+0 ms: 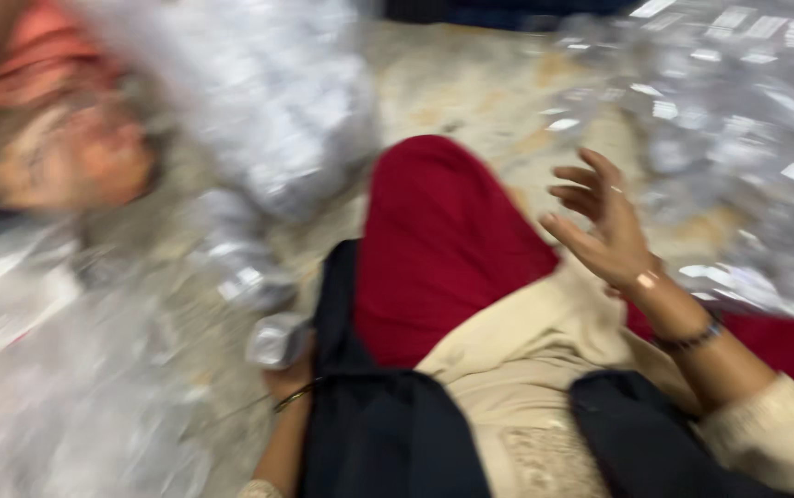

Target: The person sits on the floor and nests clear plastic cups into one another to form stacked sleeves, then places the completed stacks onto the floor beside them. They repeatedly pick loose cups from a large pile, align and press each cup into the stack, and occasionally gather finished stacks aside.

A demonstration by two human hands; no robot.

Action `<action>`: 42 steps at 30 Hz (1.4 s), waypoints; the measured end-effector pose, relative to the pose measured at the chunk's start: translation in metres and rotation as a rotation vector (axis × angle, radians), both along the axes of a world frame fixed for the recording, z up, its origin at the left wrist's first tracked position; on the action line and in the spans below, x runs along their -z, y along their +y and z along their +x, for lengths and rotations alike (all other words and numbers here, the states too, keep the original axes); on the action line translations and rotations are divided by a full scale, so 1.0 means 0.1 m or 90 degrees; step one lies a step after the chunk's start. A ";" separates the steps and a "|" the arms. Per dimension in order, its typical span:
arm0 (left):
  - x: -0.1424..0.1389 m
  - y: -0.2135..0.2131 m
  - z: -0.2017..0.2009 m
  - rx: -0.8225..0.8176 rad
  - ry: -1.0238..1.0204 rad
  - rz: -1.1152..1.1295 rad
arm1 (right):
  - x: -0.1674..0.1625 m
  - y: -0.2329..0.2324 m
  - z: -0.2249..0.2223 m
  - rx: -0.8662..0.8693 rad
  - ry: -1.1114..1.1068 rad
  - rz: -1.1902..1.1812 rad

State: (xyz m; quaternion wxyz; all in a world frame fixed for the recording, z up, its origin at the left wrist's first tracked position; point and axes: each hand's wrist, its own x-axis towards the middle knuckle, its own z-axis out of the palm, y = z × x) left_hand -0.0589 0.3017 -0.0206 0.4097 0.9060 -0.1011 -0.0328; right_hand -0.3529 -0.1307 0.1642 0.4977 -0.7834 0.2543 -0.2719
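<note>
Place: floor-level work spot, likely a small packing workroom; blur leaves it uncertain.
Floor (471,92): mottled beige stone, upper centre.
Stock: heaps of clear plastic packets (738,138), upper right, and along the left side.

A pale, mottled floor (471,88) carries a blurred heap of small clear shiny packets (747,138) to the right of the red-clothed knee (434,231), with more such packets (277,120) piled to the knee's left.
</note>
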 end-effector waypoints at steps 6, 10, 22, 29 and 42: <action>0.29 -0.28 0.52 0.079 -0.127 0.252 | 0.61 -0.79 -0.55 0.198 0.173 -0.224; 0.14 -0.49 0.68 0.056 -0.203 0.181 | 1.02 -1.07 -0.74 0.270 0.300 -0.314; -2.08 -1.81 0.40 0.405 0.073 0.531 | 1.36 -0.62 -0.34 0.076 0.469 -0.099; -2.05 -5.28 -0.92 0.770 -0.234 0.127 | 0.83 -0.33 -0.33 0.116 0.234 -0.011; -0.90 -6.11 -1.40 0.275 0.869 -0.236 | 0.80 -0.59 -0.64 0.416 -0.303 0.601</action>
